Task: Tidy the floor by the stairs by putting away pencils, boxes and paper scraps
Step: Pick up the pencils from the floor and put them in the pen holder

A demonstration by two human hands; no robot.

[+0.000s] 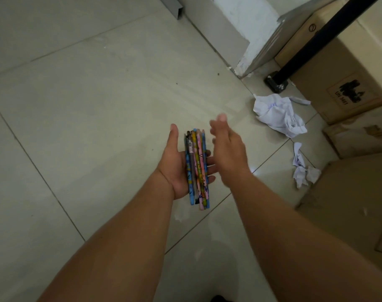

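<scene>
Several colourful pencils (197,168) lie in a bundle across the upturned palm of my left hand (179,168), whose fingers are nearly straight beneath them. My right hand (228,149) hovers just right of the bundle, blurred, fingers relaxed, holding nothing. A large crumpled sheet of white paper (279,115) lies on the floor to the right. Smaller crumpled paper scraps (303,171) lie nearer, beside the cardboard boxes.
Cardboard boxes (346,83) are stacked along the right, with a flattened carton (349,205) nearer me. A black post (303,44) with a foot stands in front of them. A white wall corner (246,40) is at the back. Pale floor tiles (98,105) stretch left.
</scene>
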